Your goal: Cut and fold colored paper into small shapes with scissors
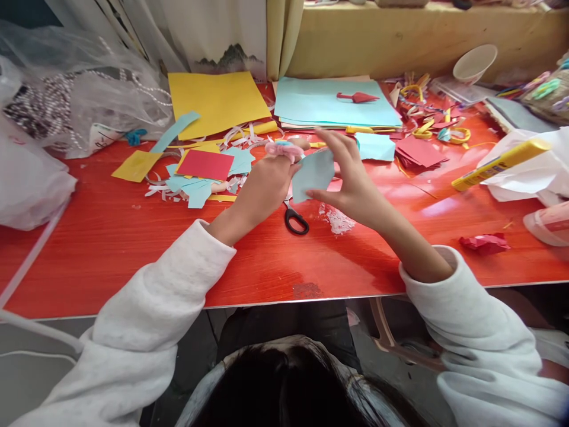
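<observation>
My left hand (272, 181) pinches the left edge of a piece of light blue paper (312, 175), held above the red table. A pink ornament with a bit of blue (284, 150) sits on this hand's fingers. My right hand (349, 178) is at the paper's right side, its thumb against the lower edge and its index finger stretched out above; the other fingers are partly hidden behind the sheet. Below the paper lie scissors (296, 220) with a black handle, their blades mostly hidden. White residue (338, 219) marks the tabletop beside them.
Left of my hands lie a red paper square (205, 165) and paper scraps (193, 188). Yellow sheets (217, 101) and light blue sheets (311, 104) are at the back. A yellow glue stick (500, 165), white paper (540, 172) and a cup (475, 63) stand right; plastic bags (33, 172) left.
</observation>
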`<state>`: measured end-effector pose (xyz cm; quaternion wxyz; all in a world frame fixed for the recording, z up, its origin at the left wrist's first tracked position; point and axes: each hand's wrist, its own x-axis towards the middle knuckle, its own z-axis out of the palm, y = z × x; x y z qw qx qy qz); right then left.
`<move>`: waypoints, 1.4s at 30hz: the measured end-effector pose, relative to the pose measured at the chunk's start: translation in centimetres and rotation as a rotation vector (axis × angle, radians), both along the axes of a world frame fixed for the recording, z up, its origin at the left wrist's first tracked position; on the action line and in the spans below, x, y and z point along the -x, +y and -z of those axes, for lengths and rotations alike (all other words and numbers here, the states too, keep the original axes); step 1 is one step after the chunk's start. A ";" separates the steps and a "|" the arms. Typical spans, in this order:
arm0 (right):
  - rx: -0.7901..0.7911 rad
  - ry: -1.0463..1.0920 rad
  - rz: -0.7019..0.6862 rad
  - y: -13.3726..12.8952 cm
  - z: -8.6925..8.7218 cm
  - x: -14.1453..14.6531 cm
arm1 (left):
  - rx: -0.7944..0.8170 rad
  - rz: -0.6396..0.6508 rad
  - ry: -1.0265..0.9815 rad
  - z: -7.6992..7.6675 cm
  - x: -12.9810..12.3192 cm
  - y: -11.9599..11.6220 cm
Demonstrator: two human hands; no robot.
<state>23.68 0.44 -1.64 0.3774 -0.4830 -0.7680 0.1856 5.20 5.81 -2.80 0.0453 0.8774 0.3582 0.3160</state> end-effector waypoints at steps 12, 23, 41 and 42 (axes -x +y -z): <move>0.212 0.281 0.043 -0.1 -0.5 0.4 | -0.042 0.098 0.019 -0.2 -0.4 -0.8; 0.152 0.231 0.064 -0.1 -0.8 0.3 | 0.272 0.074 -0.221 -1.4 -0.4 -1.2; 0.200 0.196 0.074 0.0 -0.6 0.4 | 0.404 0.115 -0.224 -1.6 -0.7 -1.4; 0.205 0.191 0.067 0.0 -0.7 0.4 | 0.402 0.118 -0.221 -1.6 -0.7 -1.4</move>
